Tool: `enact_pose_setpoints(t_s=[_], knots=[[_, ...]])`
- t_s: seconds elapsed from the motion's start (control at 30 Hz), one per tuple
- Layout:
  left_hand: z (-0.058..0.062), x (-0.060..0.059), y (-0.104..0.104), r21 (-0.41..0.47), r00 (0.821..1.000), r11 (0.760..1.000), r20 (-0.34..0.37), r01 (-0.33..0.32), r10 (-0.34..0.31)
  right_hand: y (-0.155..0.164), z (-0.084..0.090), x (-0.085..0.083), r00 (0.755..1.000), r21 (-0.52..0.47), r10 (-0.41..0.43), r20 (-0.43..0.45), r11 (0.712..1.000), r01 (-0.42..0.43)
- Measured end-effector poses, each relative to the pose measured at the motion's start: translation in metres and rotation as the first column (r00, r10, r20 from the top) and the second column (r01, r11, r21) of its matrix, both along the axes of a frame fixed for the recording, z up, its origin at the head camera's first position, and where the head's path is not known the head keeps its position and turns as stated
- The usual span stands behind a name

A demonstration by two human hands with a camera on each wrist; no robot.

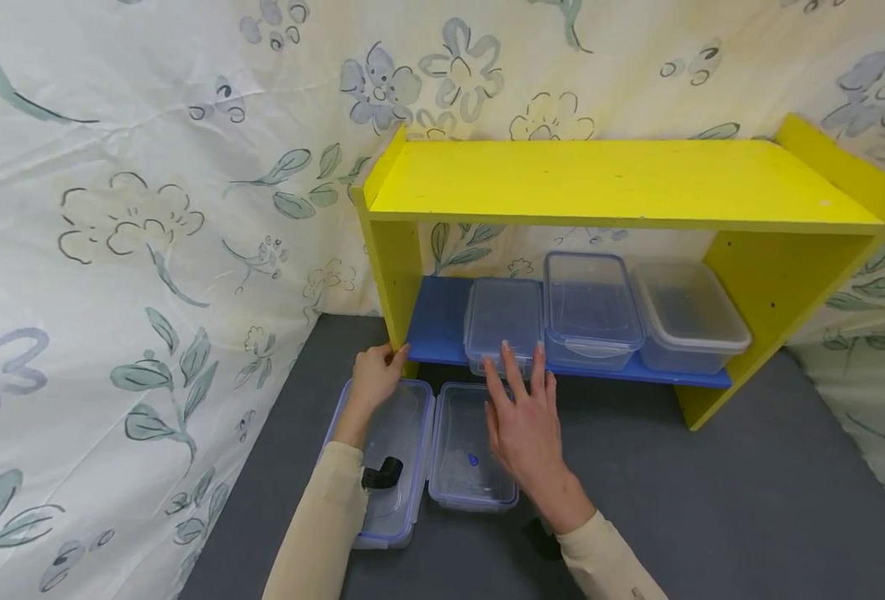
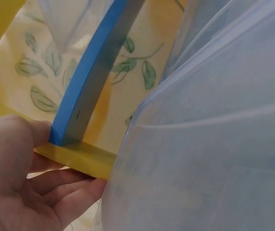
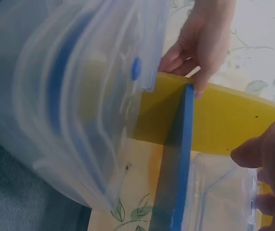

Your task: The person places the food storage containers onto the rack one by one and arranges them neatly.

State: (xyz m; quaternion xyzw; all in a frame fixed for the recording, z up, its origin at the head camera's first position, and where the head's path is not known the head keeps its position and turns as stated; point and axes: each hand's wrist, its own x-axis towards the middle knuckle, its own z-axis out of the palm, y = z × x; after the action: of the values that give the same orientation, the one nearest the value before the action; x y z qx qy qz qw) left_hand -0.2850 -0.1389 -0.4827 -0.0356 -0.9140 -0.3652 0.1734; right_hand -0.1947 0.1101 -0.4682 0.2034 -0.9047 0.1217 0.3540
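Note:
A yellow shelf unit point(image 1: 607, 179) with a blue lower board point(image 1: 435, 329) stands on a grey surface. My left hand point(image 1: 379, 371) grips the bottom of its left side panel point(image 1: 397, 267); the left wrist view shows thumb and fingers point(image 2: 17, 183) curled round that yellow panel point(image 2: 80, 159). My right hand point(image 1: 521, 392) is flat with straight fingers, its tips at the front of the small clear container point(image 1: 502, 317) on the blue board. It hovers over a clear lidded container point(image 1: 461, 467) on the grey surface. A second floor container point(image 1: 405, 425) lies under my left forearm.
Two more clear containers, one blue-rimmed point(image 1: 588, 304) and one plain point(image 1: 686, 312), sit further right on the blue board. A flowered cloth point(image 1: 150, 233) hangs behind and to the left. Grey surface point(image 1: 712, 500) stretches right of my hands.

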Motion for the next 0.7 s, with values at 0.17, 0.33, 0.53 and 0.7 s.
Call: enact_pose_setpoints(t_s=[0.17,0.33,0.53,0.7], knots=[[-0.001,-0.001,0.003,0.004,1.000,1.000,0.012,0.009,-0.009,0.004,0.002,-0.005,0.999,0.018,-0.006,0.038,1.000,0.006],[-0.002,-0.001,0.005,0.014,1.000,1.000,0.020,0.008,-0.009,0.006,0.004,-0.009,0.997,0.013,-0.017,0.074,1.000,0.016],[-0.003,-0.002,0.006,0.023,1.000,1.000,0.015,0.017,-0.017,0.008,0.006,-0.017,0.997,0.048,-0.038,0.060,0.998,0.036],[-0.001,0.001,0.002,0.022,1.000,1.000,0.018,-0.003,0.003,0.006,0.007,-0.027,0.997,0.084,-0.043,0.065,0.996,0.038]])
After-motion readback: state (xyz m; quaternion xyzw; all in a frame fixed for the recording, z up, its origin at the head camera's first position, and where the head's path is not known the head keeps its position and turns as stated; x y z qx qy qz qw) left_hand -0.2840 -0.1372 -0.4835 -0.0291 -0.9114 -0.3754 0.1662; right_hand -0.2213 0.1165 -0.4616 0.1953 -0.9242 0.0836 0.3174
